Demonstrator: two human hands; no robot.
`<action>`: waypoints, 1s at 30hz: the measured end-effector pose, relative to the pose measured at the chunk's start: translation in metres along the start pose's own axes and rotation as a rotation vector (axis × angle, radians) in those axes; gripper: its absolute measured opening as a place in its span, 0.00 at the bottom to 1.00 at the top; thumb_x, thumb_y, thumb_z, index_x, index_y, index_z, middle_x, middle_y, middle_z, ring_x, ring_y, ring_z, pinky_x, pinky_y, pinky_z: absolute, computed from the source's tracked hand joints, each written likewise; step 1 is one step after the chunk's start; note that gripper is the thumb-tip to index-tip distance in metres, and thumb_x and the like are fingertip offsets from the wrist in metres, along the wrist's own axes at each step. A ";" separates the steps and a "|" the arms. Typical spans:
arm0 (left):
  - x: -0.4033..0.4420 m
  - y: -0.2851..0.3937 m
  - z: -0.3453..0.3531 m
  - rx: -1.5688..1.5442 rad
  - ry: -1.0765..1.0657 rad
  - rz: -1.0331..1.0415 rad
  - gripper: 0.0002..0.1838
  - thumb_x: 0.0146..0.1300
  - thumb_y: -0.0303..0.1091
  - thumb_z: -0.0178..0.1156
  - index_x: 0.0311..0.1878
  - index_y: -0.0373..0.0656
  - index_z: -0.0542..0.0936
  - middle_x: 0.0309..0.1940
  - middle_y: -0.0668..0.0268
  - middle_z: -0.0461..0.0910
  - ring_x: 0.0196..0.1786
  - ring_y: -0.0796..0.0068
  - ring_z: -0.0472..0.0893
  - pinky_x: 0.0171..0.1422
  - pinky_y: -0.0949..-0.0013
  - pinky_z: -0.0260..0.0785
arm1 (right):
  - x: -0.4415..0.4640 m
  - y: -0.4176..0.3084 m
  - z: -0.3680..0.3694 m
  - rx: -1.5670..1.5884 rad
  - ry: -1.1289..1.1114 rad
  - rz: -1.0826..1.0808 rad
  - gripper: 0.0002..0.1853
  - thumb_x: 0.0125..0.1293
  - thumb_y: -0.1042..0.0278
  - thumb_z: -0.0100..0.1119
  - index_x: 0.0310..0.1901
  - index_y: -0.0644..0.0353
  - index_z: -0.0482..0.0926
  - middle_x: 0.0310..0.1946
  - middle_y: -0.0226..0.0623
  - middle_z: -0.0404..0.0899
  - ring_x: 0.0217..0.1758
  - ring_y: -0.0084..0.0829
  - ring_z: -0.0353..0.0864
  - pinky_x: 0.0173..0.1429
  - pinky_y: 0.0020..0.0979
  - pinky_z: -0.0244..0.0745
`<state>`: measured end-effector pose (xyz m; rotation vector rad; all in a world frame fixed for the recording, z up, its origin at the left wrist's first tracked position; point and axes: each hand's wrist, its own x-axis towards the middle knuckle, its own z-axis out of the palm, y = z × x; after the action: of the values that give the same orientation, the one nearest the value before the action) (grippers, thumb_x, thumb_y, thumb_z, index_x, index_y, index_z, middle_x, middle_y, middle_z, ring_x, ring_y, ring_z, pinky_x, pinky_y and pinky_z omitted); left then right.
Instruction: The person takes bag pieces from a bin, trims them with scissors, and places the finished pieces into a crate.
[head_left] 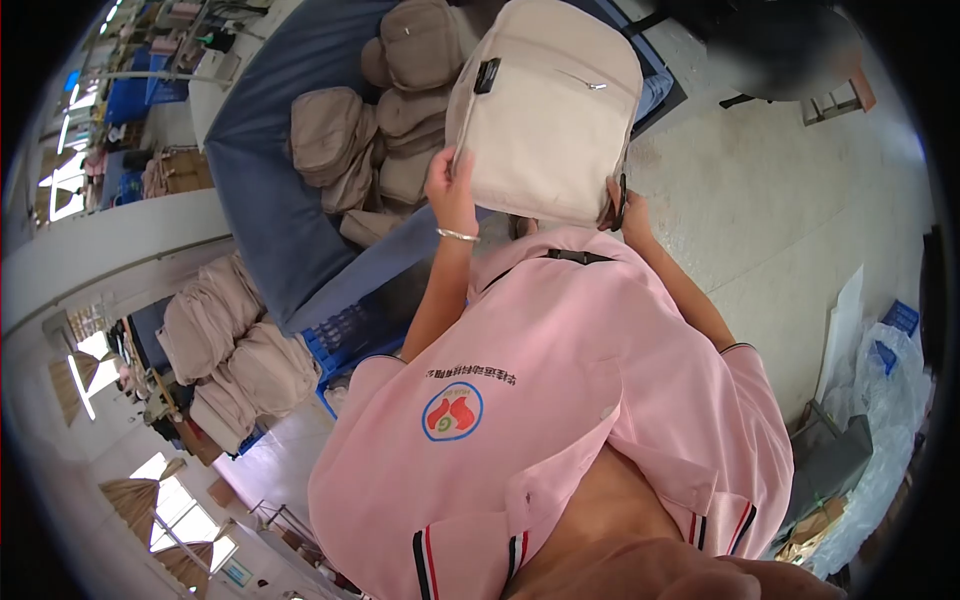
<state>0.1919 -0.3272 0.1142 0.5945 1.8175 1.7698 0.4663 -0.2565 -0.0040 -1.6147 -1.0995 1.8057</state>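
Note:
A beige backpack (pixel 550 130) is held up in front of me between both hands. It has a silver zipper pull on its front and a black tab at its upper left. My left hand (pixel 452 195) is closed on the backpack's lower left edge, thumb on the front face; a silver bracelet circles that wrist. At the lower right corner, my right hand (pixel 630 215) is closed, its fingers partly hidden behind the fabric. Beside those fingers is a narrow black piece (pixel 622 203); whether it is a strap or a small tool, I cannot tell.
A blue cloth-lined bin (pixel 265 190) at the left holds several beige bags (pixel 325 135). More beige bags (pixel 265 370) are piled lower left, by a blue plastic crate (pixel 345 345). A stool (pixel 838 103) stands far right, and clear plastic sheeting (pixel 880 430) lies lower right.

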 end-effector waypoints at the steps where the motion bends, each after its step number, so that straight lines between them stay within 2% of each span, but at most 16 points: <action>1: 0.005 0.002 0.006 -0.078 -0.007 -0.014 0.09 0.60 0.30 0.66 0.40 0.36 0.80 0.31 0.75 0.76 0.34 0.86 0.70 0.40 0.79 0.63 | -0.001 -0.003 -0.001 0.054 -0.022 0.042 0.31 0.63 0.39 0.59 0.28 0.68 0.73 0.16 0.38 0.72 0.15 0.32 0.76 0.18 0.31 0.76; 5: 0.017 0.023 0.015 -0.158 -0.102 0.010 0.09 0.61 0.28 0.66 0.44 0.37 0.81 0.35 0.73 0.79 0.38 0.85 0.74 0.46 0.79 0.65 | -0.012 -0.019 -0.004 0.245 -0.048 0.133 0.33 0.59 0.36 0.62 0.32 0.67 0.72 0.19 0.39 0.72 0.18 0.34 0.79 0.23 0.32 0.80; 6: 0.018 0.035 0.016 -0.163 -0.132 0.030 0.09 0.60 0.27 0.66 0.43 0.38 0.81 0.34 0.74 0.79 0.37 0.86 0.73 0.44 0.80 0.65 | -0.015 -0.023 -0.005 0.283 -0.040 0.141 0.34 0.58 0.35 0.63 0.32 0.67 0.71 0.20 0.40 0.72 0.20 0.35 0.80 0.24 0.32 0.81; 8: 0.021 0.061 0.015 -0.175 -0.194 0.071 0.08 0.59 0.27 0.67 0.41 0.38 0.82 0.31 0.76 0.78 0.34 0.88 0.72 0.40 0.81 0.65 | -0.007 -0.031 -0.015 0.282 0.100 0.001 0.32 0.60 0.37 0.62 0.35 0.66 0.70 0.20 0.37 0.73 0.19 0.33 0.80 0.23 0.29 0.78; 10: 0.033 0.081 0.003 -0.128 -0.289 0.107 0.08 0.59 0.25 0.66 0.42 0.38 0.82 0.35 0.74 0.80 0.36 0.87 0.75 0.44 0.81 0.67 | -0.002 -0.050 -0.034 0.258 0.185 -0.187 0.29 0.61 0.39 0.62 0.35 0.64 0.71 0.20 0.35 0.73 0.19 0.31 0.80 0.21 0.27 0.75; 12: 0.044 0.110 -0.001 -0.062 -0.388 0.171 0.07 0.59 0.26 0.66 0.41 0.37 0.82 0.36 0.73 0.80 0.38 0.84 0.76 0.47 0.79 0.68 | -0.006 -0.080 -0.053 0.128 0.194 -0.402 0.25 0.62 0.43 0.64 0.34 0.61 0.73 0.20 0.33 0.73 0.18 0.27 0.79 0.21 0.26 0.70; 14: 0.058 0.140 -0.003 0.140 -0.541 0.347 0.07 0.58 0.26 0.66 0.40 0.37 0.83 0.37 0.71 0.80 0.40 0.82 0.76 0.48 0.77 0.68 | -0.021 -0.128 -0.065 -0.201 0.205 -0.548 0.24 0.60 0.46 0.67 0.33 0.62 0.73 0.19 0.35 0.71 0.18 0.24 0.77 0.23 0.29 0.68; 17: 0.071 0.175 0.004 0.347 -0.733 0.497 0.06 0.57 0.27 0.66 0.38 0.37 0.84 0.36 0.69 0.80 0.41 0.78 0.77 0.50 0.75 0.68 | -0.049 -0.194 -0.067 -0.719 0.321 -1.103 0.25 0.56 0.47 0.69 0.37 0.63 0.73 0.25 0.39 0.73 0.24 0.39 0.74 0.30 0.33 0.69; 18: 0.075 0.184 0.007 0.401 -0.792 0.527 0.06 0.57 0.27 0.67 0.38 0.37 0.84 0.36 0.69 0.80 0.42 0.77 0.77 0.50 0.74 0.68 | -0.064 -0.219 -0.065 -0.813 0.217 -1.086 0.25 0.55 0.47 0.68 0.39 0.62 0.72 0.30 0.40 0.73 0.29 0.42 0.74 0.33 0.34 0.70; 19: 0.080 0.189 0.009 0.457 -0.877 0.580 0.07 0.57 0.23 0.65 0.39 0.37 0.83 0.37 0.70 0.79 0.43 0.80 0.76 0.50 0.77 0.69 | -0.076 -0.237 -0.062 -0.902 0.111 -1.062 0.26 0.54 0.47 0.68 0.40 0.62 0.72 0.35 0.41 0.74 0.33 0.46 0.75 0.35 0.36 0.71; 22: 0.090 0.197 0.016 0.507 -1.031 0.685 0.07 0.57 0.23 0.65 0.40 0.37 0.83 0.37 0.69 0.78 0.43 0.80 0.75 0.49 0.77 0.70 | -0.071 -0.252 -0.058 -1.086 0.076 -1.399 0.27 0.55 0.46 0.66 0.43 0.62 0.71 0.42 0.42 0.72 0.39 0.46 0.76 0.41 0.40 0.72; 23: 0.091 0.198 0.018 0.505 -1.058 0.674 0.07 0.57 0.23 0.65 0.40 0.37 0.84 0.37 0.69 0.78 0.43 0.80 0.75 0.48 0.76 0.70 | -0.073 -0.253 -0.057 -1.115 0.030 -1.416 0.29 0.54 0.44 0.65 0.43 0.63 0.71 0.42 0.42 0.71 0.43 0.46 0.75 0.45 0.41 0.72; 26: 0.094 0.199 0.020 0.489 -1.121 0.631 0.07 0.58 0.22 0.65 0.40 0.37 0.84 0.38 0.68 0.78 0.43 0.79 0.75 0.48 0.76 0.71 | -0.078 -0.251 -0.051 -1.219 -0.143 -1.312 0.29 0.54 0.43 0.65 0.44 0.63 0.71 0.40 0.41 0.71 0.42 0.46 0.75 0.46 0.40 0.73; 30: 0.097 0.195 0.023 0.466 -1.145 0.588 0.07 0.58 0.22 0.64 0.40 0.37 0.84 0.39 0.68 0.78 0.43 0.79 0.75 0.48 0.77 0.71 | -0.083 -0.246 -0.047 -1.193 -0.185 -1.210 0.31 0.55 0.40 0.62 0.44 0.65 0.71 0.38 0.42 0.71 0.40 0.47 0.75 0.42 0.41 0.73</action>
<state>0.1225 -0.2382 0.3021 1.9726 1.2060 0.8304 0.4882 -0.1710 0.2448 -0.6958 -2.6911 0.4057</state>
